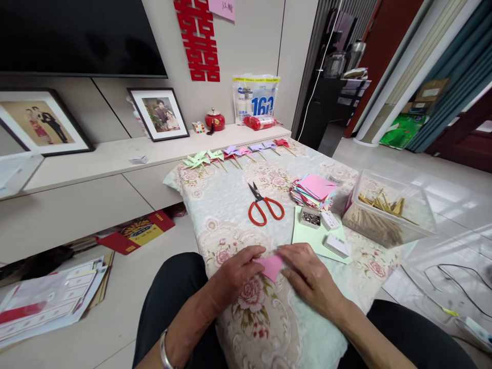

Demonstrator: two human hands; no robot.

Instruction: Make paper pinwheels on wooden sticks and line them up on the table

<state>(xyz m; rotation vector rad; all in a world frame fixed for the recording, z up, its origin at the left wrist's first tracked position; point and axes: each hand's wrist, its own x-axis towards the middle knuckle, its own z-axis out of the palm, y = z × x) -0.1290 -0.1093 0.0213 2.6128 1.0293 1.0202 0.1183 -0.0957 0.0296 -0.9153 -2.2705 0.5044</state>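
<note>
A small pink paper point(272, 268), folded to a triangle with its point toward me, lies between my hands at the near part of the table. My left hand point(241, 270) pinches its left corner, thumb and fingers closed on it. The right corner is under the fingertips of my right hand point(307, 272). Just beyond the hands rest scissors point(265, 206) with red handles, blades slightly apart. To the right is a stack of coloured paper squares point(315, 188), pink on top. An open small box of metal pins point(309, 217) sits on a green sheet point(302, 239).
Several paper pinwheels point(234, 152) on sticks line the table's far edge. A clear plastic bin point(384, 225) of thin sticks stands at the right. Two small white boxes point(337, 245) lie on the green sheet. Behind runs a white cabinet point(111, 154) with framed photos.
</note>
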